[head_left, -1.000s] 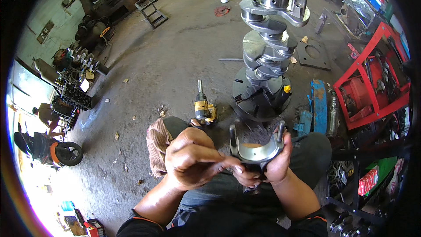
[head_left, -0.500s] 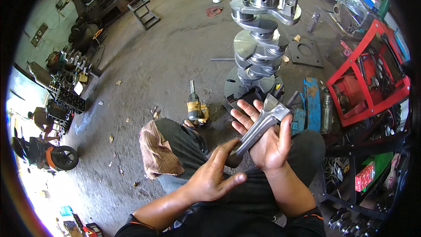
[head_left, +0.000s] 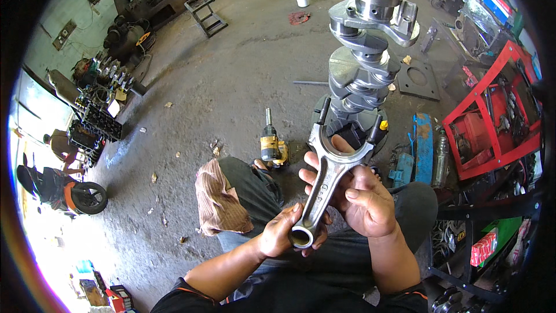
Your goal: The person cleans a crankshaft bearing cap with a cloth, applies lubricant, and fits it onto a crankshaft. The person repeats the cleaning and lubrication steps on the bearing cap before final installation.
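Note:
A metal connecting rod (head_left: pixel 327 185) is tilted over my lap, its forked big end pointing away from me. Two bolts stick out from the fork; something yellow (head_left: pixel 383 125) shows by the right one. My left hand (head_left: pixel 284 232) is closed round the small end, by its round bore. Under the rod's upper part lies my right hand (head_left: pixel 368 206), palm up, fingers spread behind the rod and thumb apart from it. Just beyond the fork a tall crankshaft (head_left: pixel 362 69) stands upright on the floor; the rod and hand partly hide its base.
A yellow and black impact wrench (head_left: pixel 272 148) stands beyond my left knee, on which a brown cloth (head_left: pixel 220 197) lies. To the right are a blue metal block (head_left: pixel 424 148), a clear bottle (head_left: pixel 442 156) and a red tool rack (head_left: pixel 486 122). A motorbike (head_left: pixel 61 188) stands far left.
The connecting rod has turned, so its fork now points away and its face shows. My left hand has closed round the small end. My right palm no longer wraps the big end.

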Demonstrator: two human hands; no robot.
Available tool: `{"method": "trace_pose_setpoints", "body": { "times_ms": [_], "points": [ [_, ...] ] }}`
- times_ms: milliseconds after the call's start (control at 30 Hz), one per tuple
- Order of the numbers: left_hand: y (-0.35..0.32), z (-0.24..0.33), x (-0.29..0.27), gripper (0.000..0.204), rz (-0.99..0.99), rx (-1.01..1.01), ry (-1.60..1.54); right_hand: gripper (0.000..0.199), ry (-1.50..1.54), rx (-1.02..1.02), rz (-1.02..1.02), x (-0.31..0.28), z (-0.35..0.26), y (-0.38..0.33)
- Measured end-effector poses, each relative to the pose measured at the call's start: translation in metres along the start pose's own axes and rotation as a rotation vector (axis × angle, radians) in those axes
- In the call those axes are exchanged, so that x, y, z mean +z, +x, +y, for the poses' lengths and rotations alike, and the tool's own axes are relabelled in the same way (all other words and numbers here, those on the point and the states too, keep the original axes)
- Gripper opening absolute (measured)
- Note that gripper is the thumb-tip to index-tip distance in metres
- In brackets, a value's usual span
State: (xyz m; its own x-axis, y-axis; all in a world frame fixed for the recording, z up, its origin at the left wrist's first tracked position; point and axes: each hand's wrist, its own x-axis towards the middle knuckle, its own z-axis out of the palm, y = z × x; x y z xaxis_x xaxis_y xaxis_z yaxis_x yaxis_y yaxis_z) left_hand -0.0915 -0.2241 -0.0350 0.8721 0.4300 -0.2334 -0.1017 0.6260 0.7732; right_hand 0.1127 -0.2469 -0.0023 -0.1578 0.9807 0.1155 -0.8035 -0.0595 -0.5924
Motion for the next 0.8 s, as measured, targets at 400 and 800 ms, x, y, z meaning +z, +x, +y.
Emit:
{"method": "trace_pose_setpoints", "body": {
  "times_ms": [400,800],
  "points": [
    [-0.008,0.008,0.007,0.074,-0.105,0.031,0.004,0.076,0.100,0.103,-0.168,-0.013,0.008,-0.010],
    [-0.001,0.055,0.026,0.014,0.314,0.587,1.086,0.073,-0.198,-0.058,-0.009,-0.010,0.007,-0.015]
  ]
}}
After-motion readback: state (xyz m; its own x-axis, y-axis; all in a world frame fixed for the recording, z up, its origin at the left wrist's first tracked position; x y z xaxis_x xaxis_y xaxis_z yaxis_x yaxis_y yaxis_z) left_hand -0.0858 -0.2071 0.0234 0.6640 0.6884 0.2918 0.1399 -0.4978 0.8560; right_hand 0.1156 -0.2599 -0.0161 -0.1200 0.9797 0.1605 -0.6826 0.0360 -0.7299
